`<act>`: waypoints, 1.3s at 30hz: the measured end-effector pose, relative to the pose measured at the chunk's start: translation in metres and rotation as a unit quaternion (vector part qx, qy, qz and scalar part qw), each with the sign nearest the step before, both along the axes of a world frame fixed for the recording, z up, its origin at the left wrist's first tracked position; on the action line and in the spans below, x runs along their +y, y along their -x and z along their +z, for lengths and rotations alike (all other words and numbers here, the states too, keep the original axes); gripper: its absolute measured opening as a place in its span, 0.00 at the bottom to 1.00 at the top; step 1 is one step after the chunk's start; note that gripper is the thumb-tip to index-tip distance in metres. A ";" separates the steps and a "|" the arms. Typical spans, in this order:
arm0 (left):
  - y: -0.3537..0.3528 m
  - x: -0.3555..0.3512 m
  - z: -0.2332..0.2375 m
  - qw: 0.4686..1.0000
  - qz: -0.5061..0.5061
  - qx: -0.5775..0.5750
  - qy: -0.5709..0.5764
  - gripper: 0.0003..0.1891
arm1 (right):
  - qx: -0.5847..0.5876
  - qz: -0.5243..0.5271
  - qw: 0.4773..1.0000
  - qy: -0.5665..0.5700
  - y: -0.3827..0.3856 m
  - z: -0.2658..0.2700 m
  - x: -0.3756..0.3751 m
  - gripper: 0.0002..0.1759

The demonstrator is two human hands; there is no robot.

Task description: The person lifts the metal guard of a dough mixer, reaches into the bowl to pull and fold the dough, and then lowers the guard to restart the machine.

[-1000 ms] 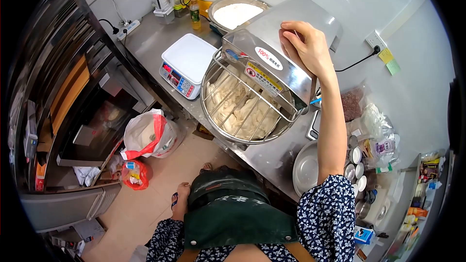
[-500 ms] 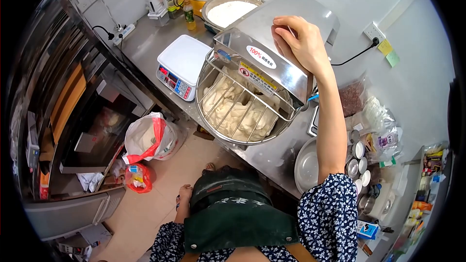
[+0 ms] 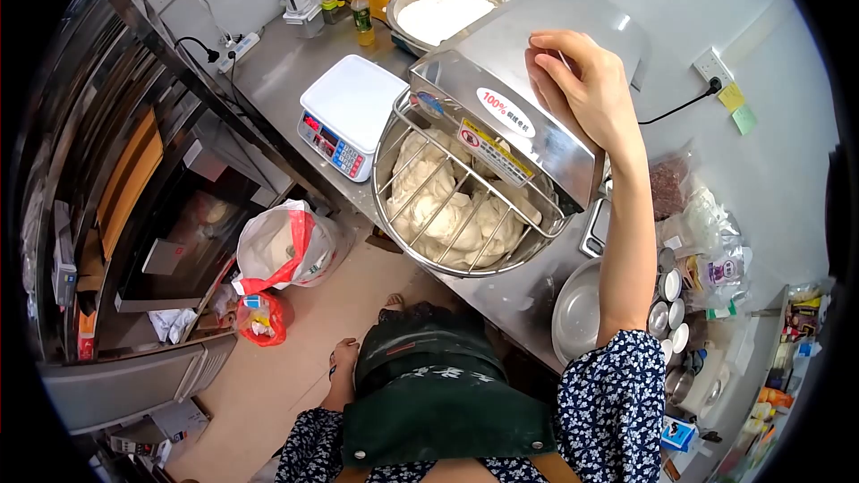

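Observation:
My right hand (image 3: 582, 89) rests on the upper edge of the steel dough mixer's head (image 3: 555, 121), with loosely bent fingers and a gap at the thumb. I see nothing held in it. Below the head, pale dough (image 3: 447, 210) lies in folds and lumps inside the mixer bowl (image 3: 420, 255). A wire guard (image 3: 461, 183) covers the bowl's front opening. My left hand (image 3: 344, 354) hangs low beside the dark green apron (image 3: 438, 425); its fingers are too small and partly hidden to read.
Left of the bowl stands a white digital scale (image 3: 353, 107). Behind the mixer is a basin of white flour (image 3: 443, 16). A metal basin (image 3: 577, 304) sits right of the bowl, near several small tins. On the floor are an open white sack (image 3: 291, 246) and a red bag (image 3: 262, 320).
The dough has shifted and bunched into different lumps in the bowl. The whole view has swung slightly, so the scene sits further right. My right hand stays on the mixer head.

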State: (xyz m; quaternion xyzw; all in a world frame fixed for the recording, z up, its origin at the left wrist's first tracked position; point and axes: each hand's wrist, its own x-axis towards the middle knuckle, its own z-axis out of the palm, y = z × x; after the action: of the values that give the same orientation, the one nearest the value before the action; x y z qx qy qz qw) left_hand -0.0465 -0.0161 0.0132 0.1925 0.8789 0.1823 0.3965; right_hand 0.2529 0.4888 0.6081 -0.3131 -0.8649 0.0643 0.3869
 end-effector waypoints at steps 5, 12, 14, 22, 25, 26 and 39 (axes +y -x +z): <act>0.004 0.006 -0.012 1.000 0.009 -0.024 -0.015 0.14 | -0.009 -0.002 1.000 0.002 -0.001 0.002 0.000 0.11; 0.005 0.011 -0.020 0.999 -0.003 -0.016 -0.038 0.13 | -0.010 -0.009 1.000 0.023 -0.001 0.005 -0.002 0.12; 0.004 0.013 -0.016 0.999 0.001 -0.023 -0.024 0.13 | -0.007 -0.011 0.999 0.031 -0.001 0.005 -0.001 0.12; 0.003 0.017 -0.013 0.999 0.003 -0.028 -0.021 0.15 | 0.010 -0.003 1.000 0.016 0.001 0.004 -0.001 0.10; 0.000 0.021 -0.005 0.999 0.009 -0.030 -0.012 0.16 | 0.008 0.002 1.000 0.006 0.001 0.003 0.001 0.10; -0.001 0.023 -0.003 1.000 0.012 -0.027 -0.011 0.15 | 0.008 0.004 1.000 0.001 0.000 0.002 0.001 0.10; -0.007 0.019 0.003 0.999 0.032 -0.033 -0.008 0.12 | 0.016 -0.002 1.000 0.008 0.003 0.004 -0.003 0.10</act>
State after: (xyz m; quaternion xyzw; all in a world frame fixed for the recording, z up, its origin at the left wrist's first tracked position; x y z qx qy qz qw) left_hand -0.0398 0.0029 0.0158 0.1616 0.8694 0.2084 0.4179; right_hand 0.2500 0.4860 0.6116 -0.3164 -0.8577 0.0751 0.3983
